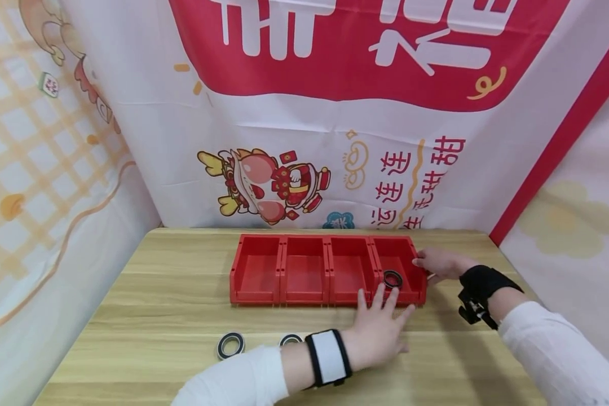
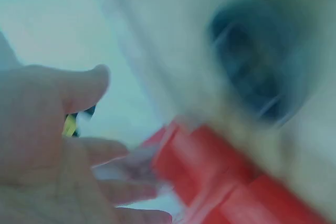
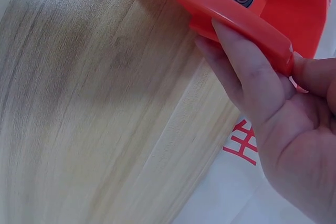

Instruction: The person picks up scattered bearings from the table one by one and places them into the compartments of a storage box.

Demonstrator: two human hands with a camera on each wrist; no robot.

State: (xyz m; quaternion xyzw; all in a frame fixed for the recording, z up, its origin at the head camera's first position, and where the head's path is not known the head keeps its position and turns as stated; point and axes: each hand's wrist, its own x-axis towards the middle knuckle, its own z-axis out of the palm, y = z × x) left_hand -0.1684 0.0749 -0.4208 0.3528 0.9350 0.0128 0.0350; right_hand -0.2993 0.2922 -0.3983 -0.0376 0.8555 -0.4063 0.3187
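Note:
A row of joined red bins (image 1: 305, 298) stands at the back of the table. Inside the rightmost bin, near its front lip, is a black-and-silver ball bearing (image 1: 400, 280), which also shows past the bin wall (image 3: 231, 9) in the right wrist view. My right hand (image 1: 445, 264) grips that bin's right side, thumb on the rim and fingers beneath it. Just in front of the bin, my left hand (image 1: 378, 332) is spread, palm down, with nothing held. In the left wrist view its fingers overlap the red bin (image 2: 199, 161), and a dark ring shape is blurred.
Two more bearings lie on the wooden table (image 1: 147, 316): one at left (image 1: 221, 346), another bearing (image 1: 284, 339) partly behind my left forearm. Printed cloth (image 1: 294, 124) hangs behind the table and on both sides. My left forearm crosses the table's front.

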